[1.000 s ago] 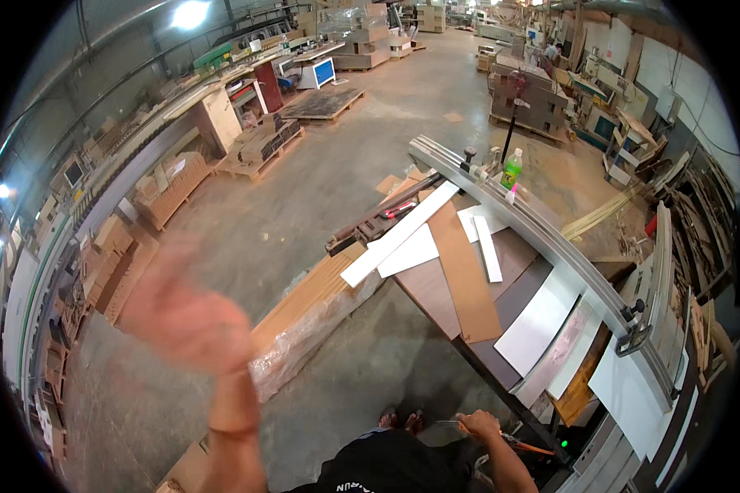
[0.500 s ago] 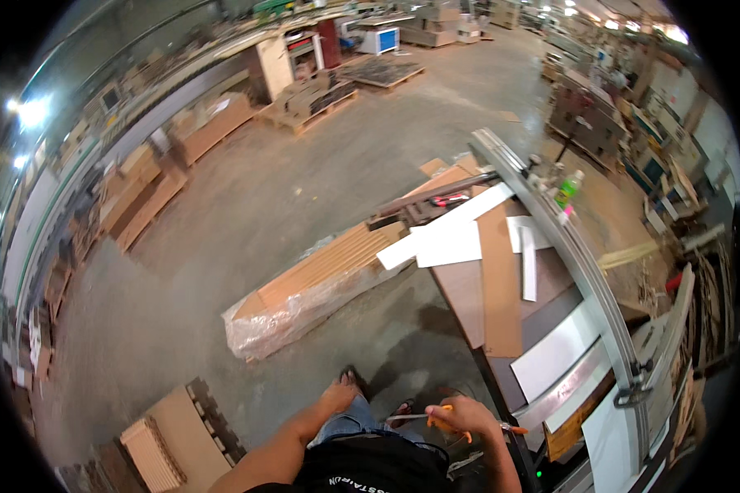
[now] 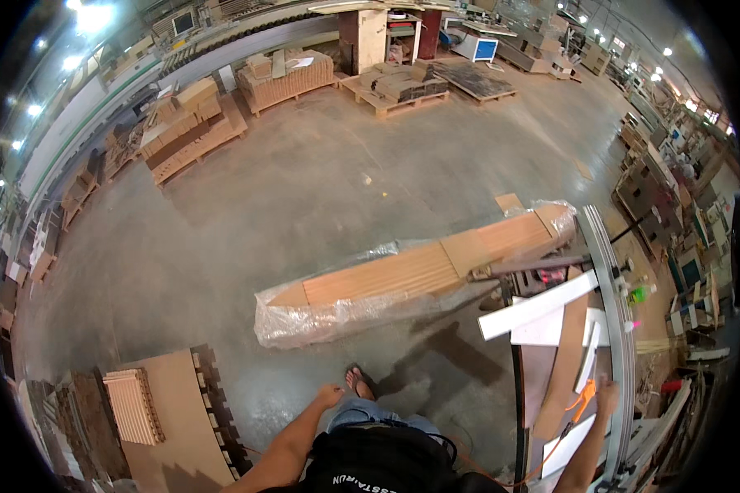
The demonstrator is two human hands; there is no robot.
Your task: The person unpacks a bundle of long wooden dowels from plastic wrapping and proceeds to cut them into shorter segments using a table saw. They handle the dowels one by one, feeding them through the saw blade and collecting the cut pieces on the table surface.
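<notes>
My right hand (image 3: 607,396) reaches out over the cluttered worktable on the right. It is closed on an orange air blow gun (image 3: 585,399), though the fingers are small and partly hidden. From the gun an orange hose (image 3: 543,467) runs back toward my body. Close to the gun lie a narrow white strip (image 3: 588,358), a long brown board (image 3: 561,374) and a white panel (image 3: 566,448). My left hand (image 3: 330,396) hangs beside my thigh, its fingers curled, with nothing visible in it.
A long plastic-wrapped stack of wooden slats (image 3: 386,283) lies on the floor ahead. A metal rail (image 3: 607,271) edges the worktable, and a white board (image 3: 537,306) juts past its near side. At lower left is a brown sheet (image 3: 168,394) bearing slats (image 3: 133,407). Loaded pallets (image 3: 399,92) stand farther off.
My right hand has swung from in front of my body out to the right, over the worktable, with the blow gun. The view has turned left; my left hand stays by my thigh.
</notes>
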